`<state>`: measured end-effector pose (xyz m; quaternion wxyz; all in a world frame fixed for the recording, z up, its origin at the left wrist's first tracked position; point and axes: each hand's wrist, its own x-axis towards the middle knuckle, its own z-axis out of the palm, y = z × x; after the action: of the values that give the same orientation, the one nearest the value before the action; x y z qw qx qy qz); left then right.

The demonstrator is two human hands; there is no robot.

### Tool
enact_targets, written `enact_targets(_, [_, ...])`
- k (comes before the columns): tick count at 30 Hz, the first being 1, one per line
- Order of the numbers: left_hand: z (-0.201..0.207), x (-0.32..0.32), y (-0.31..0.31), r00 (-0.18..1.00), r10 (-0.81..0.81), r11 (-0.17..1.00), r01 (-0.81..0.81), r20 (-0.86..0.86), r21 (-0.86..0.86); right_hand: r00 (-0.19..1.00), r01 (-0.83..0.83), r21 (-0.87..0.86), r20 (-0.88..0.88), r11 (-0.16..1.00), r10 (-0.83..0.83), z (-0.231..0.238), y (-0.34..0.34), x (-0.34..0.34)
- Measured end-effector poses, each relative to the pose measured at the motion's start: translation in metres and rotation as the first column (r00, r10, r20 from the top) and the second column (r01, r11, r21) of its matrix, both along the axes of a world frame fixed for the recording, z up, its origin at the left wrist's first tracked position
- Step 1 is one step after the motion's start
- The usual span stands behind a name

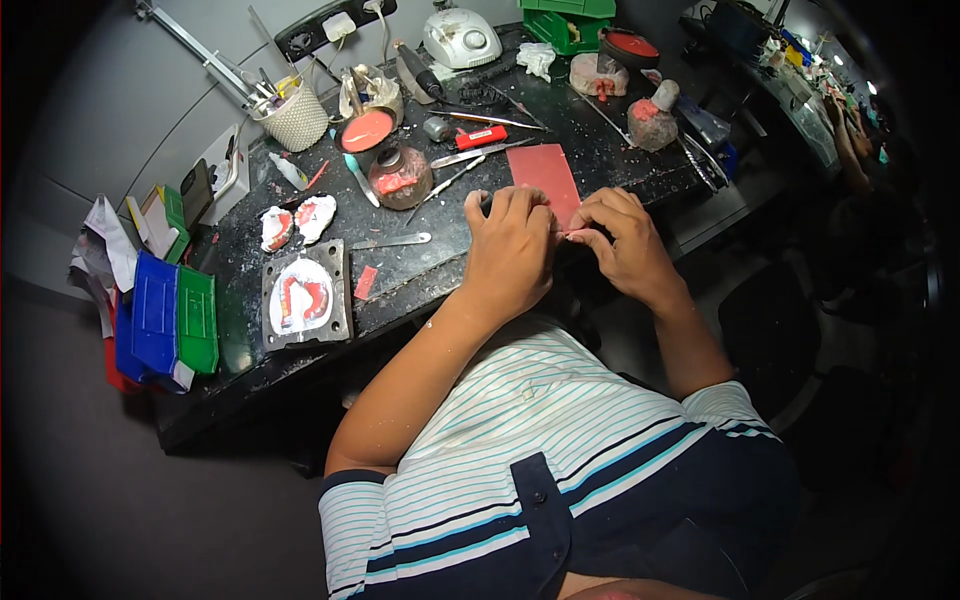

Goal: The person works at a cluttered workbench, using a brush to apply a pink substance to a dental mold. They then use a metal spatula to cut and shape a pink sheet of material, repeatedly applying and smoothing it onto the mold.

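A flat pink wax sheet (543,172) reaches from the bench top toward my fingers. Beside its near end, my left hand (512,243) is closed, knuckles up, with the fingertips turned in and partly hidden. Facing it, my right hand (627,243) is closed in a pinch, thumb against forefinger. The fingertips of both hands nearly meet; what lies between them is too small and covered to tell. Left of my hands lie a small pink wax piece (366,282), a metal spatula (392,241) and a metal flask half (340,310) with a plaster model and a pink horseshoe-shaped form (318,297).
Two plaster models with pink (297,221) sit farther left. A glass burner (400,178), red lighter (481,138), knife (460,158) and pink-filled pan (367,130) stand beyond. Blue and green bins (160,318) hang at the left edge. Another burner (653,122) is right.
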<state>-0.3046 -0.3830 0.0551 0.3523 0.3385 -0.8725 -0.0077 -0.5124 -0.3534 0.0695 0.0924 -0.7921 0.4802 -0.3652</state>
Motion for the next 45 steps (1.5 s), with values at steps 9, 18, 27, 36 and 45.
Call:
enact_targets(9, [-0.003, 0.003, 0.002, 0.999, 0.046, 0.999, -0.046, -0.012, -0.005, 0.997, 0.075, -0.089, 0.014, 0.993, -0.074, -0.005, 0.004, -0.004])
enact_targets(18, [-0.004, 0.005, 0.003, 0.999, 0.053, 0.997, -0.053, -0.002, -0.055, 0.998, 0.06, -0.136, -0.016, 0.989, -0.063, -0.009, 0.005, -0.01])
enact_targets(27, [-0.001, 0.009, 0.006, 0.999, 0.022, 0.998, -0.02, -0.033, 0.057, 0.999, 0.016, -0.128, -0.027, 0.992, -0.02, -0.004, 0.002, 0.0])
enact_targets(36, [-0.004, 0.011, 0.003, 1.0, 0.017, 0.999, -0.016, 0.025, -0.039, 0.998, -0.032, -0.118, -0.048, 0.992, 0.026, 0.002, 0.002, 0.003])
enact_targets(45, [0.001, 0.013, 0.004, 0.999, -0.039, 0.999, 0.038, 0.005, 0.038, 0.996, -0.026, -0.153, -0.087, 0.988, 0.013, 0.004, 0.004, 0.001])
